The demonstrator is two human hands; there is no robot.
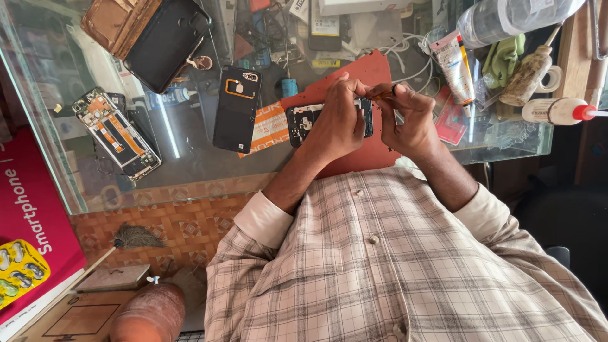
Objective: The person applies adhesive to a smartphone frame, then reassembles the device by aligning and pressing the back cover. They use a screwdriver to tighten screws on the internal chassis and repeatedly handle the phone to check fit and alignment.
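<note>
Nearest the wearer, the left hand (334, 121) lies over an opened phone (303, 120) with its back off, fingers curled down and pressing it flat on the red work mat (358, 73) that covers part of the glass table (190, 171). Just beside it, touching at the fingertips, the right hand (411, 117) pinches a slim brown-handled tool (382, 95), probably a small screwdriver, with its tip aimed at the phone's upper edge; the tip itself is hidden behind the left fingers. For this to go well, the left hand should likely keep the phone from sliding while the tool stays upright on the screw or clip, with light pressure so it does not slip onto the circuit board. Left of the left hand lies a black back cover with an orange-ringed cutout (236, 107), and farther left a stripped phone frame (116, 133). Beyond the right hand sit a glue tube (453, 63), a green cloth (503, 57) and a white bottle with a red cap (560, 111).
</note>
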